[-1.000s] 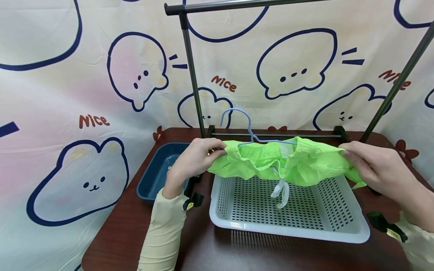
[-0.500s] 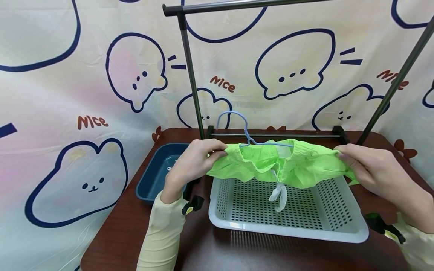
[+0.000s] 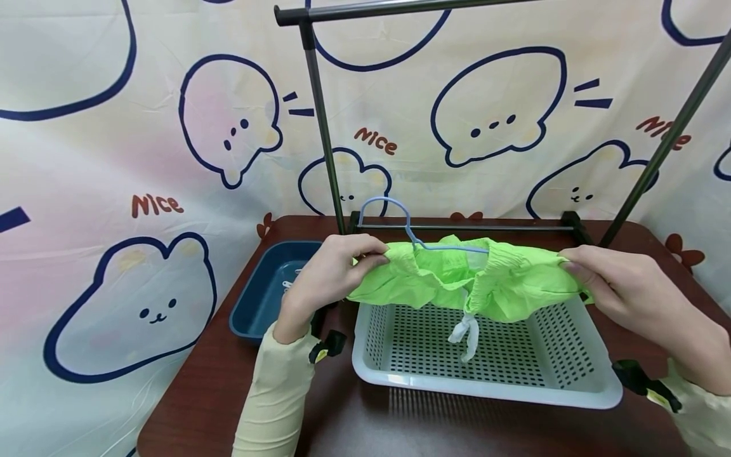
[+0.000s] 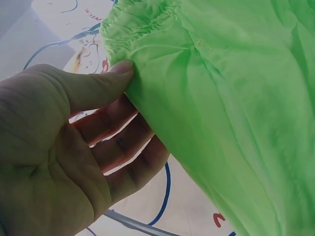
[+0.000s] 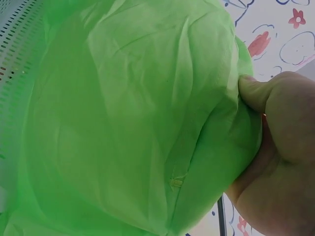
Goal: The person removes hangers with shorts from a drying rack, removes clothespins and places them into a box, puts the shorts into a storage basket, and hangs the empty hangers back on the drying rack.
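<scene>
Bright green shorts with a gathered elastic waist and a white drawstring are stretched sideways between both hands, above the basket. A blue hanger has its lower bar inside the waist opening, partly hidden by the cloth, and its hook stands up above. My left hand pinches the left side of the waist between thumb and fingers; in the left wrist view the thumb lies on the green cloth. My right hand pinches the right end, and in the right wrist view its fingers are behind the fabric.
Below the shorts stands a white perforated basket on the dark brown table. A blue tray with small white pieces is at the left. The rack's dark posts rise at the back, with a top rail.
The hanger has shifted left and lower, its hook dropping closer to the shorts. My right hand has moved slightly left with its end of the shorts. My left hand has barely moved.
</scene>
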`<state>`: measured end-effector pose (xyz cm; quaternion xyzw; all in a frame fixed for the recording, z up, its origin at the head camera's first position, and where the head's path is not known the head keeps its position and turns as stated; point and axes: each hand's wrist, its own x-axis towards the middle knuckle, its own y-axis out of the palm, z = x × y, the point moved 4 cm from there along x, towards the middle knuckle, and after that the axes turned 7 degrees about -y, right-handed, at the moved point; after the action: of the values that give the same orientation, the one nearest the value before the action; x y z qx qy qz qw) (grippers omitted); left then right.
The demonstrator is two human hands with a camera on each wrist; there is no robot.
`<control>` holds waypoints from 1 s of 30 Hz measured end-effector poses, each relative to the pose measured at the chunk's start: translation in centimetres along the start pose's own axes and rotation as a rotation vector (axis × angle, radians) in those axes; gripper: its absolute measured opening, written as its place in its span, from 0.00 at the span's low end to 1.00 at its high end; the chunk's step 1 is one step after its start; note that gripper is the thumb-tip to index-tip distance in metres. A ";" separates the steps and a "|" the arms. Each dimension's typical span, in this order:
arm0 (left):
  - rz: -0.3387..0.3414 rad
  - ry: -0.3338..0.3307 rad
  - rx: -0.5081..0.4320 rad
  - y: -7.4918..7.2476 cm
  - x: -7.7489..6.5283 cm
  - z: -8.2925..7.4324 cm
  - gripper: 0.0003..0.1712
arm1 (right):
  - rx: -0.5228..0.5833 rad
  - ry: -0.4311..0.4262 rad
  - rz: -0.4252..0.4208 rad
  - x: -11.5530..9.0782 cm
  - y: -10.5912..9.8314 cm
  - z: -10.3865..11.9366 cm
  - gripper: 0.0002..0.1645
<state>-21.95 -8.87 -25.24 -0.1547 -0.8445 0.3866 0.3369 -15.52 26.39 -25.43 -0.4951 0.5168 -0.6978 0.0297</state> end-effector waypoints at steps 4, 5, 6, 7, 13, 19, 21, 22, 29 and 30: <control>-0.003 0.001 0.006 -0.1 0.0 0.0 0.08 | 0.004 0.000 0.002 0.1 -0.1 0.0 0.08; -0.002 -0.001 0.006 -0.2 0.0 0.1 0.08 | 0.003 0.000 0.001 0.1 -0.1 0.1 0.08; 0.000 -0.004 0.007 -0.2 0.0 0.1 0.08 | 0.000 -0.001 -0.002 0.1 -0.2 0.0 0.07; 0.002 -0.008 0.007 -0.2 0.0 0.1 0.08 | -0.002 0.001 -0.004 0.1 -0.2 0.0 0.07; -0.002 -0.019 -0.009 -0.7 -0.1 0.5 0.08 | -0.012 -0.008 -0.028 0.0 -0.6 -0.1 0.04; -0.006 -0.023 -0.029 -1.0 0.0 0.9 0.07 | -0.003 -0.017 -0.050 -0.1 -1.0 -0.5 0.03; -0.006 -0.028 -0.032 -1.1 0.0 1.0 0.07 | 0.001 -0.010 -0.054 -0.2 -1.1 -0.7 0.03; -0.006 -0.030 -0.035 -1.1 -0.1 1.0 0.07 | 0.004 -0.009 -0.056 -0.3 -1.1 -0.7 0.03; -0.023 -0.033 -0.042 -1.3 0.0 1.1 0.06 | 0.004 -0.009 -0.077 -0.5 -1.5 -1.6 0.12; -0.025 -0.036 -0.042 -1.3 0.0 1.2 0.06 | -0.002 -0.003 -0.077 -0.5 -1.5 -1.7 0.11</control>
<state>-22.77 -10.39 -24.85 -0.1442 -0.8603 0.3671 0.3231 -15.80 28.53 -24.60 -0.5158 0.4979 -0.6971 0.0030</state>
